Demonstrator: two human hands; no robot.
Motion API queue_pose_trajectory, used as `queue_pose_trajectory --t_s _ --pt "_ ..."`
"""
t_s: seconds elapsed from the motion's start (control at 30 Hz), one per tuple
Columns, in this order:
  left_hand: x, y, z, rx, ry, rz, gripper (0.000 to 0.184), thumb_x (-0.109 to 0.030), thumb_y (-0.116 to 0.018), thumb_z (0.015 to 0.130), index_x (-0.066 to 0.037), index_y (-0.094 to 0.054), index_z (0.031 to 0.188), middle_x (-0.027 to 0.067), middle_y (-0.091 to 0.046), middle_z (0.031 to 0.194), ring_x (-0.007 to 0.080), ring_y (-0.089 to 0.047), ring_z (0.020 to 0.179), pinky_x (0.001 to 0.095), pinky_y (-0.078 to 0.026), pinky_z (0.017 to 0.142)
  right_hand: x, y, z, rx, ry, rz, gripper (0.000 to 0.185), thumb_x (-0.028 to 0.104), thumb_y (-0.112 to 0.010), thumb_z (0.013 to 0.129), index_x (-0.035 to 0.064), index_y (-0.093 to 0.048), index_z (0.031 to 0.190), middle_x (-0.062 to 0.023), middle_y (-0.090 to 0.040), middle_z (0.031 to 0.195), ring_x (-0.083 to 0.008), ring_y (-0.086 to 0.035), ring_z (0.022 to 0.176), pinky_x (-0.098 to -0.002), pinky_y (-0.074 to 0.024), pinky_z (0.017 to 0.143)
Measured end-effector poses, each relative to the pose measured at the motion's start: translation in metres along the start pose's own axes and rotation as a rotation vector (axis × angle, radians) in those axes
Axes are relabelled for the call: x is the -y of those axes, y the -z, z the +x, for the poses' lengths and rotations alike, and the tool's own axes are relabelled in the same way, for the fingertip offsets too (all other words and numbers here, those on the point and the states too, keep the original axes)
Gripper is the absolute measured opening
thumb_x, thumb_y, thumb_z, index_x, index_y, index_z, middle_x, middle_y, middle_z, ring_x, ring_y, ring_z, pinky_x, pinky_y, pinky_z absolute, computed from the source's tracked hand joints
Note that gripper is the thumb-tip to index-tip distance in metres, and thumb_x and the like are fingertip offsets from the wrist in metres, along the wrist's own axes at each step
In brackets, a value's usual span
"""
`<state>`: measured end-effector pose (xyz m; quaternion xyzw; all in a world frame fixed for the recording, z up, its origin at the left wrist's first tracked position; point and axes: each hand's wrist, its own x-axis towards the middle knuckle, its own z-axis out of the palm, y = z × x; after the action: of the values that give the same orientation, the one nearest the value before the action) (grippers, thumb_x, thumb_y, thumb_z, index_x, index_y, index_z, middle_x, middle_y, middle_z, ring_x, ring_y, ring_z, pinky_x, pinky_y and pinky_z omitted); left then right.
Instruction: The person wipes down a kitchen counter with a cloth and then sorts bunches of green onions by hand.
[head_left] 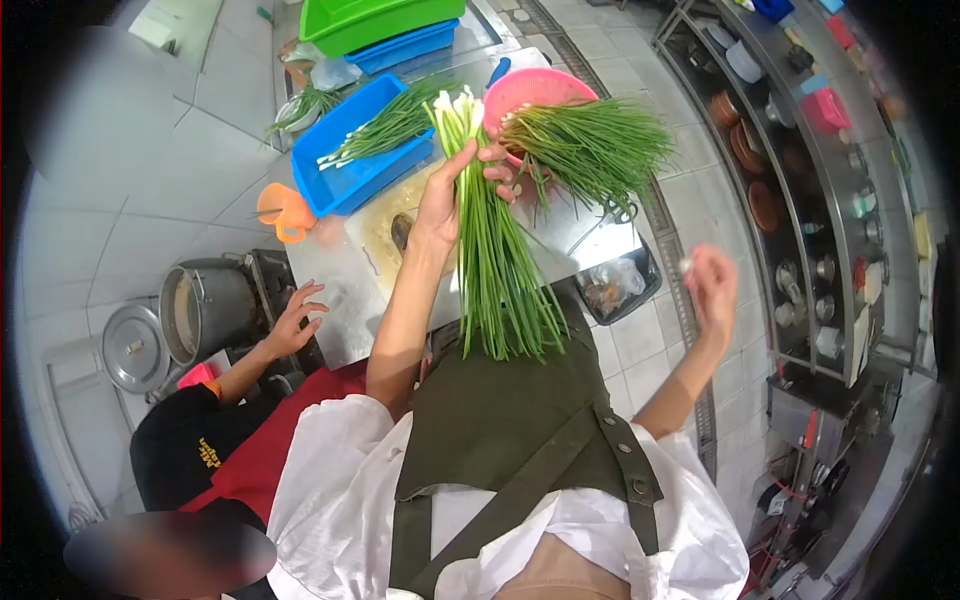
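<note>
My left hand (470, 182) is wrapped round a thick bunch of green onions (500, 270), white ends up and green leaves hanging down over my apron. Out to the right, above the floor, my right hand (711, 285) is raised with its fingers curled together. A tiny pale spot shows at its fingertips, too small to name. Beyond the held bunch stands a pink colander (535, 88) with a heap of green onions (595, 145) spilling over its near side. A blue tub (345, 190) to the left holds more green onions (395, 125).
An orange jug (284, 211) stands beside the tub on the metal table (345, 310). Green and blue bins (370, 25) are stacked behind. A co-worker's hand (292, 322) is at the left table edge, near a large pot (205, 310). A lined waste bin (625, 285) and shelving (770, 200) are right.
</note>
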<state>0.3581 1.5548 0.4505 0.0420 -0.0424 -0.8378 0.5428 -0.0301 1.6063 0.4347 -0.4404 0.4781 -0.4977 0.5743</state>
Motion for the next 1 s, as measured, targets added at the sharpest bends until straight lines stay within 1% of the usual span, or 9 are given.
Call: queue_pose_trajectory --t_s 0.13,0.23,0.3,0.47,0.6,0.67,0.8,0.87,1.0 --pt "0.004 0.001 -0.007 -0.014 -0.155 0.217 0.039 -0.007 -0.051 0.089 -0.008 -0.043 0.127 0.0006 -0.052 0.099 0.0154 -0.057 0.09 0.0434 -0.051 0.087 -0.094 0.057 -0.022 0.025 -0.443 -0.201 0.031 0.006 -0.066 0.085 -0.0029 -0.061 0.114 -0.0099 -0.065 0.095 -0.0138 -0.062 0.076 -0.026 -0.0514 0.069" --pt "0.019 -0.007 -0.008 -0.009 -0.196 0.124 0.053 -0.004 -0.053 0.08 -0.007 -0.042 0.132 0.0017 -0.055 0.107 0.0228 -0.057 0.105 0.0538 -0.044 0.099 -0.197 0.114 -0.017 0.029 -0.447 -0.296 0.046 0.009 -0.066 0.085 -0.0052 -0.052 0.126 -0.0135 -0.065 0.102 -0.0164 -0.064 0.082 -0.0281 -0.0527 0.075" --pt "0.034 -0.01 -0.01 0.014 -0.254 0.088 0.057 -0.003 -0.053 0.078 -0.007 -0.041 0.133 0.0019 -0.056 0.11 0.0251 -0.056 0.11 0.0557 -0.041 0.102 -0.198 0.123 -0.008 0.247 -0.118 -1.519 0.053 0.015 -0.064 0.087 -0.0048 -0.045 0.133 -0.0138 -0.064 0.107 -0.0179 -0.064 0.089 -0.0281 -0.052 0.075" --pt "0.095 -0.024 -0.008 -0.019 -0.35 0.156 0.061 -0.002 -0.052 0.073 -0.008 -0.043 0.134 0.0029 -0.056 0.124 0.0338 -0.043 0.13 0.0619 -0.028 0.109 -0.019 0.056 0.018 -0.075 0.15 -0.582 0.046 0.018 -0.064 0.089 0.0001 -0.051 0.129 -0.0124 -0.064 0.11 -0.0163 -0.062 0.094 -0.029 -0.0498 0.078" --pt "0.172 -0.025 0.002 0.021 -0.38 0.107 0.065 0.002 -0.049 0.071 -0.011 -0.043 0.134 0.0059 -0.054 0.125 0.0371 -0.035 0.135 0.065 -0.027 0.109 0.066 0.014 -0.006 0.451 0.242 -0.291 0.042 0.012 -0.062 0.089 0.001 -0.052 0.128 -0.0122 -0.064 0.114 -0.0155 -0.062 0.091 -0.0272 -0.0487 0.077" --pt "0.218 -0.028 0.005 -0.015 -0.411 0.1 0.067 0.001 -0.048 0.07 -0.011 -0.042 0.135 0.006 -0.054 0.126 0.0373 -0.034 0.136 0.0642 -0.027 0.109 0.073 0.003 -0.02 0.636 0.334 -0.439 0.043 0.011 -0.061 0.089 0.0015 -0.051 0.129 -0.013 -0.064 0.114 -0.0154 -0.063 0.087 -0.0273 -0.0479 0.078" --pt "0.292 -0.024 -0.002 -0.069 -0.454 0.114 0.07 0.0 -0.047 0.069 -0.009 -0.04 0.138 0.0058 -0.055 0.123 0.0358 -0.036 0.135 0.0601 -0.032 0.108 0.051 0.043 -0.038 0.808 0.286 -0.282 0.043 0.011 -0.06 0.091 0.0014 -0.049 0.131 -0.0123 -0.063 0.11 -0.0139 -0.061 0.086 -0.0273 -0.0467 0.078" --pt "0.32 -0.03 -0.007 0.016 -0.449 -0.139 0.07 0.001 -0.046 0.068 -0.007 -0.039 0.138 0.0059 -0.056 0.121 0.0344 -0.04 0.131 0.0604 -0.032 0.108 0.053 0.067 -0.045 0.872 0.046 -0.144 0.039 0.011 -0.058 0.093 0.0017 -0.049 0.131 -0.0089 -0.063 0.103 -0.012 -0.06 0.085 -0.0285 -0.0474 0.076" --pt "0.367 -0.042 -0.018 -0.008 -0.478 -0.029 0.072 -0.001 -0.047 0.068 -0.006 -0.037 0.139 0.0052 -0.058 0.118 0.0308 -0.045 0.128 0.0672 -0.031 0.105 0.058 0.105 -0.069 0.95 -0.076 -0.029 0.041 0.012 -0.055 0.096 0.0047 -0.044 0.135 -0.0029 -0.062 0.097 -0.0069 -0.058 0.082 -0.0228 -0.0472 0.066"
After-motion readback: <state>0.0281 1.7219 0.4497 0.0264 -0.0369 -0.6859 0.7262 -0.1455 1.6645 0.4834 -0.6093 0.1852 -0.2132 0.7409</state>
